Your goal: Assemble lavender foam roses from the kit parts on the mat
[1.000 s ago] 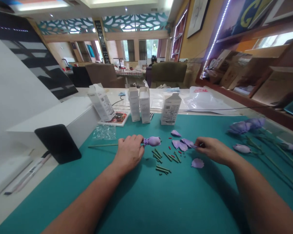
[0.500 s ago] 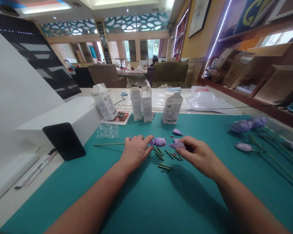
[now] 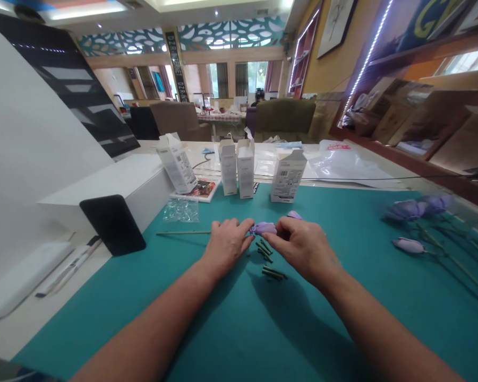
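My left hand (image 3: 230, 240) is closed on a purple artificial flower (image 3: 265, 228), gripping it at the base of its bud. The flower's thin green stem (image 3: 183, 233) runs out to the left beneath the hand. At the bud's right side, the fingertips of my right hand (image 3: 302, 243) are pinched around a purple petal, now mostly hidden by the fingers and against the bud. Just behind the right hand lies a loose purple petal (image 3: 295, 215). Several short green stem pieces (image 3: 265, 250) rest on the green mat (image 3: 207, 318) below the flower.
Purple flowers (image 3: 406, 210) with long stems lie on the right. Small white boxes (image 3: 245, 168) stand at the back, with crinkled clear plastic (image 3: 180, 210) nearer. On the left, a black tablet-like panel (image 3: 112, 225) leans against a white box (image 3: 103, 180).
My right hand has moved left, bringing the petal up to the bud. Some stem pieces are now covered by that hand. My left hand keeps its grip; the view has shifted slightly.
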Available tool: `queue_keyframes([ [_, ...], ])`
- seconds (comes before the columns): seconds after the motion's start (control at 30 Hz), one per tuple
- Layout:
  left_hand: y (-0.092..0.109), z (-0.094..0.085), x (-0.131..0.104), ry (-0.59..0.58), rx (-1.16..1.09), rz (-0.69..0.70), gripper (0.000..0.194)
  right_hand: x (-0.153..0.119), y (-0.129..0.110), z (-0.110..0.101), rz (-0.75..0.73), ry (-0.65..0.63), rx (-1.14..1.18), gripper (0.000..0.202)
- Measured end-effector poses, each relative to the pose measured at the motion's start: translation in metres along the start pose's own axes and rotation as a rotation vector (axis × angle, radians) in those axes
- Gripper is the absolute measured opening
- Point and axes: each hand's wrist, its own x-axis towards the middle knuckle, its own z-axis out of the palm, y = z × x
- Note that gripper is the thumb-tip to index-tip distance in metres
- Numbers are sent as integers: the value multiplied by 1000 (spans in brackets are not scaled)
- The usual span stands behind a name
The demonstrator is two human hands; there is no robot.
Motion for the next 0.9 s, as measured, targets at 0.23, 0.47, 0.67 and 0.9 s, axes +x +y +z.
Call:
queue_keyframes([
  [0.23,2,-2,-1,33,19,-34,29,-6,4,16,14,19,-86,32],
  [0.47,4,-1,-3,51,16,-35,29,-7,8,23,-17,32,-102,32],
  [0.67,5,2,-2,66,34,-24,28,-7,8,24,20,-22,-94,32],
  [0.9,7,1,-4,53,44,-18,26,-7,8,25,34,-44,-78,32],
])
